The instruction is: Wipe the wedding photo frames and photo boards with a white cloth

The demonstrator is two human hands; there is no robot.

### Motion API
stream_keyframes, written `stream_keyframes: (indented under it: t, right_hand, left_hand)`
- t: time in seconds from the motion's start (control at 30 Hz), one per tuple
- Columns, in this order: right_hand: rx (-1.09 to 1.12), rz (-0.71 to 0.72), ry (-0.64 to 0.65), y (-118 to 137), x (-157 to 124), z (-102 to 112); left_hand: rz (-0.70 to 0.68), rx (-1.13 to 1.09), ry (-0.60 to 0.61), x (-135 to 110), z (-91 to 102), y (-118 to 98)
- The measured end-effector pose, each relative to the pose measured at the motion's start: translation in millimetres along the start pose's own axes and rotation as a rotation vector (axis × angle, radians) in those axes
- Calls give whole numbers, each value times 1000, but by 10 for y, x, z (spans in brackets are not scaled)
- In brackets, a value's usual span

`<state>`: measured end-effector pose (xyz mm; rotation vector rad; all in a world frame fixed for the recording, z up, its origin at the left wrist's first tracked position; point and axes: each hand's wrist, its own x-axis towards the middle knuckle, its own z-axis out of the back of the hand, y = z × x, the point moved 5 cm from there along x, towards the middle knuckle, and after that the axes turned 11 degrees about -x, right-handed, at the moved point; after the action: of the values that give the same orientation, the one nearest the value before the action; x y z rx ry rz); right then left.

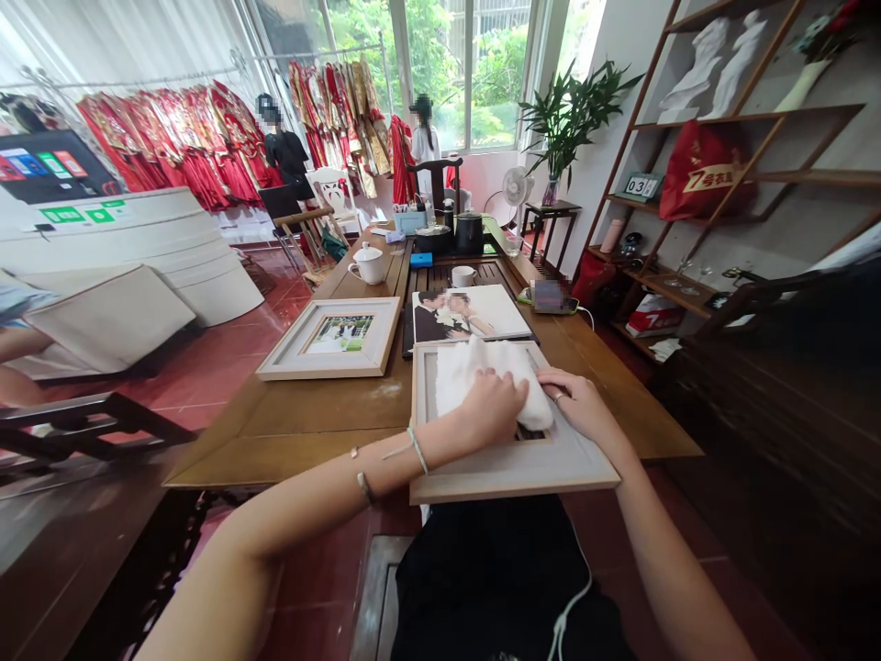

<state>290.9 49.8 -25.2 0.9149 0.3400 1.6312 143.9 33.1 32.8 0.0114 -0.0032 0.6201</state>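
Note:
A light wooden picture frame (496,482) rests at the near edge of the table, partly over my lap. My left hand (494,404) presses a white cloth (458,381) onto its middle, fingers curled into the fabric. The cloth hides most of the picture inside. On the frame's right side lies my right hand (578,399), fingers stretched over the border and close to the cloth. A second framed photo (337,332) sits to the left on the table. Beyond the near frame lies a large photo print of a couple (474,312).
The wooden table (309,431) also carries a lidded white cup (370,264), a white teacup (462,275), a dark kettle (470,233) and a phone on a cable (554,296). Shelves (730,174) stand at right. Two people are near the red garments (179,138) at the back.

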Motion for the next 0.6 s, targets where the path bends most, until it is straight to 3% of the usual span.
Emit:
stream_keyframes:
  t: [0.13,0.23,0.43,0.6]
  right_hand:
    - [40,-27,5,-25,0,6]
    - [82,-29,18,-22,-2,15]
    - [142,-3,27,43,-14,48]
    - [79,2,22,36,-5,18]
  left_hand:
    - [-78,-33,-15,-87,-20,-440]
    - [-146,-21,-21,-149,-7,-655]
    - [-211,-15,30,-418,158,-755]
    - [-278,-18,31,-803,234,-826]
